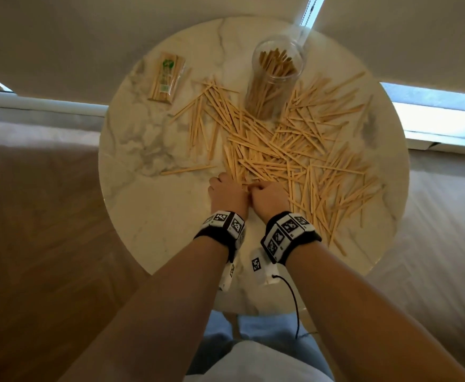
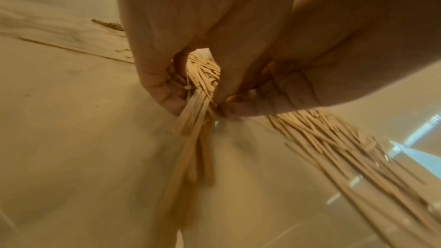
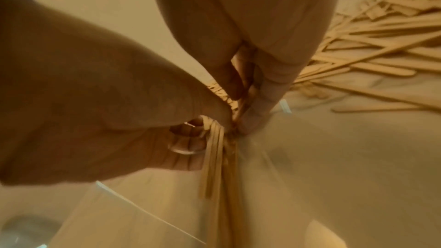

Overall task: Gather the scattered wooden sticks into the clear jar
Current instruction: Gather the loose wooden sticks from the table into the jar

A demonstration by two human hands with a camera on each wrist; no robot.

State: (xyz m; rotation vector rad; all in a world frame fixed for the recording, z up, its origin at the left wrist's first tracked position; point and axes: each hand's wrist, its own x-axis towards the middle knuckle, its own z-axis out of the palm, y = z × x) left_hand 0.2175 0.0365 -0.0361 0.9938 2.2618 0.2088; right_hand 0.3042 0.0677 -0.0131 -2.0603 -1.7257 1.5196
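**Many sticks left, one small bunch in both hands**

Many wooden sticks (image 1: pixel 286 144) lie spread over the round marble worktop (image 1: pixel 143 210). The clear jar (image 1: pixel 276 75) stands upright at the far side, with some sticks already in it and loose ones all around its base. Most of the job looks not yet done.

The left hand (image 1: pixel 227 195) and the right hand (image 1: pixel 268 198) sit side by side, touching, at the near edge of the pile. Both have curled fingers that pinch a small bunch of sticks (image 2: pixel 198 105) between them.

To do this step well, I think the hands should squeeze the bunch tight and line the sticks up the same way, so they point like pencils in a cup. Then one hand can carry them to the jar and drop them in end first. A loose bunch may fan out and fall. Sticks that cross each other could catch on the jar's mouth.

The head view shows the whole worktop, the jar, and a wrapped pack of sticks (image 1: pixel 166 77) at the far left. It hides the fingers. The left wrist view shows the fingers around the bunch from below. The right wrist view shows the bunch (image 3: pixel 216 148) hanging down from the fingertips (image 3: pixel 253 118), and more loose sticks at the right. The jar cannot be made out in either wrist view.
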